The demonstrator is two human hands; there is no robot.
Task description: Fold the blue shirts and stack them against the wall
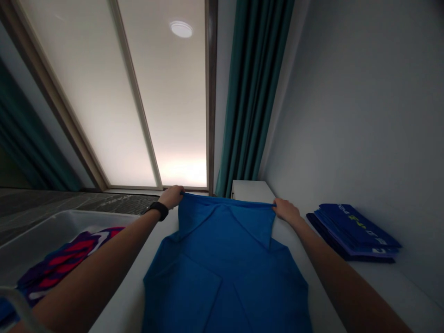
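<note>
A blue garment [225, 259] lies spread on a white surface in front of me, its far edge pulled straight between my two hands. My left hand [171, 197], with a black watch on the wrist, grips the left end of that edge. At the right end, my right hand [286, 210] pinches the fabric. Folded flaps and crease lines show across the garment, and its near end runs out of the frame.
On the right, a stack of folded blue clothes [357, 231] sits beside the wall. A white bin [79, 217] holding red and purple striped clothing [65, 261] stands at the left. Behind are a small white cabinet [253, 190], a teal curtain [255, 92] and frosted panels.
</note>
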